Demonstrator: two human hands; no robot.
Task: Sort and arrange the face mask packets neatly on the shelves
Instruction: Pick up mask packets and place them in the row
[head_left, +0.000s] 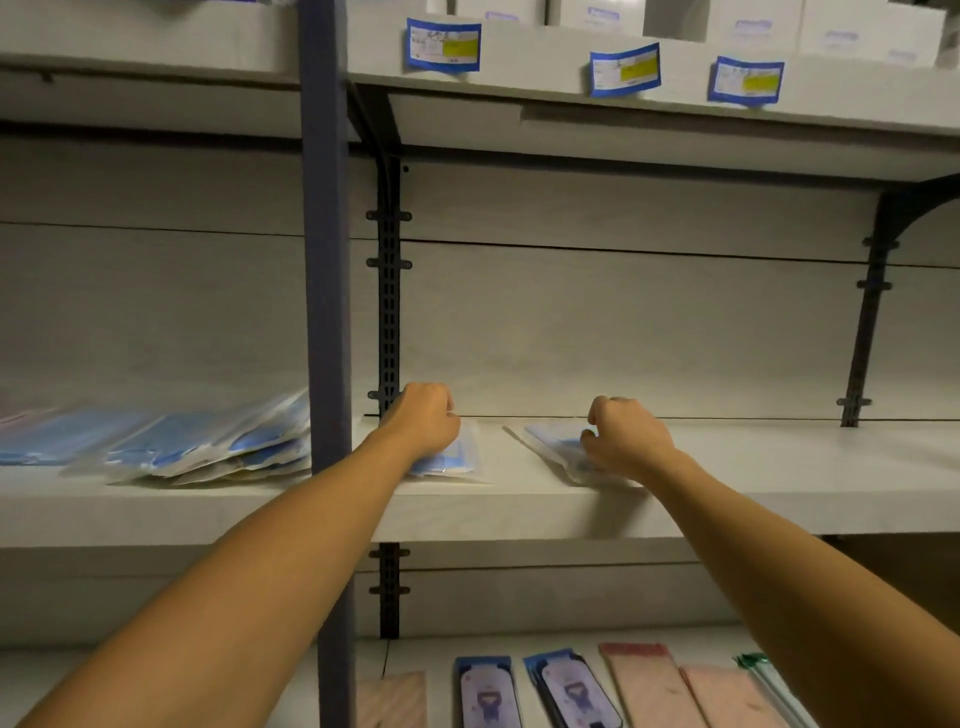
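Shelving unit: pale, matte, wood-grain boards on dark slotted metal brackets, with a grey-blue upright post (324, 291) dividing two bays. Middle shelf (779, 483), flat and smooth: your two arms reach onto it in the right bay. Top shelf: white cardboard boxes (862, 28) in a row, with three blue-bordered price labels (443, 45) with yellow patches on its front edge. Left bay, middle shelf: a loose, overlapping pile of mask packets (208, 441), clear glossy plastic over blue contents. Bottom shelf: flat narrow packets (649, 686), pink and blue-printed, laid side by side. Your left hand (423, 421), fingers curled, holds a blue packet (452, 460) lying flat on the shelf beside the post. Your right hand (626, 436), fingers curled, grips a second blue packet (553, 439) near the shelf's front edge.
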